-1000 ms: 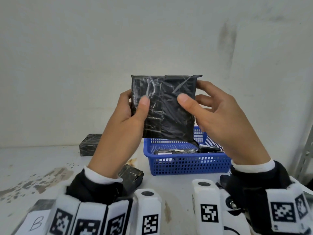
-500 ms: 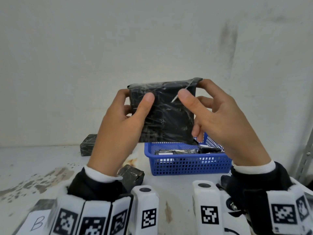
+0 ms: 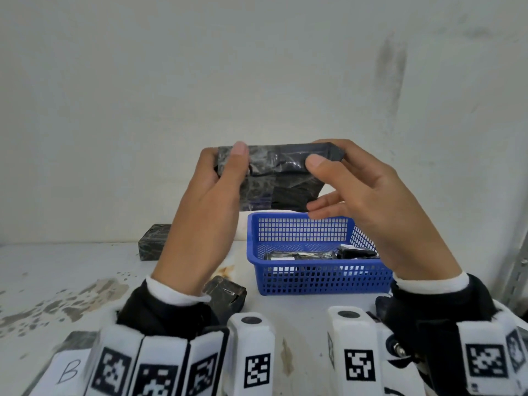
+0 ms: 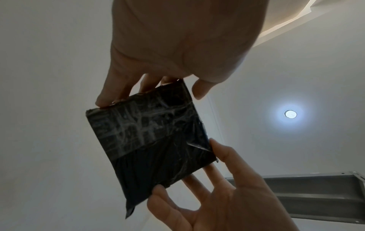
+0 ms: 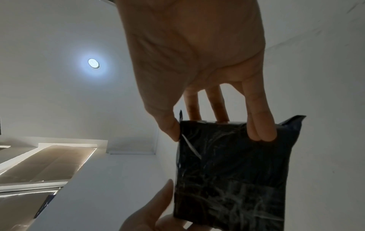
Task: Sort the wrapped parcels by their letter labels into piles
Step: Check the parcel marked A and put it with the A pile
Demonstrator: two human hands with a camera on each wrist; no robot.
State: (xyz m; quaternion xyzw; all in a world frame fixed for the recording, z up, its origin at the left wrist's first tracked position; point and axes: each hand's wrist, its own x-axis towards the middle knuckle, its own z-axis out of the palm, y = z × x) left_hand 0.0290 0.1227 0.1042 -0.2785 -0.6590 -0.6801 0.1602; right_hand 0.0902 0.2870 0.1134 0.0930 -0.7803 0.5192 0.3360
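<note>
I hold a black plastic-wrapped parcel [image 3: 281, 178] in the air above the blue basket [image 3: 323, 277], tipped so its top edge faces me. My left hand [image 3: 225, 167] grips its left end, thumb on the near face. My right hand [image 3: 340, 167] pinches its right end between thumb and fingers. The left wrist view shows the parcel [image 4: 152, 140] from below, with left fingers [image 4: 110, 95] on one edge and the right hand [image 4: 227, 195] on the other. The right wrist view shows the parcel [image 5: 233, 171] pinched by the right thumb and fingers [image 5: 260, 129]. No letter label shows on it.
The basket holds more wrapped parcels [image 3: 300, 255]. A black parcel [image 3: 154, 247] lies by the back wall at left, another [image 3: 225, 292] just in front of my left wrist. A parcel with a white label marked B [image 3: 68, 370] sits at the bottom left. A metal rack post [image 3: 517, 275] stands at right.
The parcel stood upright with its broad face toward me. Both hands have lowered it and tipped it so its top edge now faces me.
</note>
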